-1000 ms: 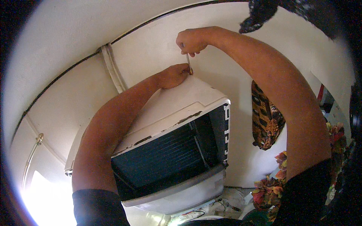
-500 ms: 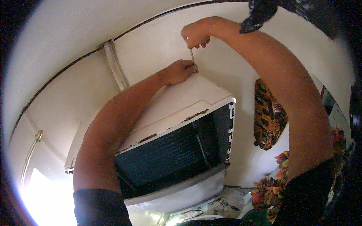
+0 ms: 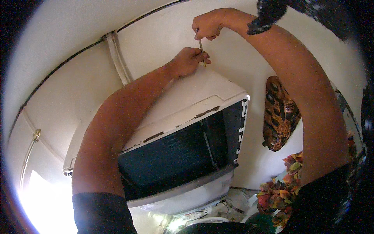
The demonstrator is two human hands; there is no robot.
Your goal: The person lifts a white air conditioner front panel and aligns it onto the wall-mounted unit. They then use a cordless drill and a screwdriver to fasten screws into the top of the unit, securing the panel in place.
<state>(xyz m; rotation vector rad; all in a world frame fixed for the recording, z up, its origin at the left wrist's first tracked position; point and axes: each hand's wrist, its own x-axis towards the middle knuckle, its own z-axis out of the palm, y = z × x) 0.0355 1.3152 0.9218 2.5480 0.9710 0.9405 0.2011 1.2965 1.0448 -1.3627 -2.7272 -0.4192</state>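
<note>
An air conditioner with a white casing is mounted on the wall, its front open onto dark fins. My right hand is closed in a fist high above the casing, around the upper end of a screwdriver; the handle is hidden in it. The thin shaft points down toward the top of the casing. My left hand reaches over the casing top, thumb and fingers closed about the lower shaft. The tip shows just below those fingers; whether it touches a screw cannot be made out.
A spotted carved wall ornament hangs right of the air conditioner, above colourful artificial leaves. A white conduit runs down the wall behind. Bright light enters at lower left. A dark furry-looking thing hangs at the upper right.
Both hands have risen slightly with the screwdriver. The left fingers have loosened a little, and the tip now shows beneath them. The view has shifted slightly.
</note>
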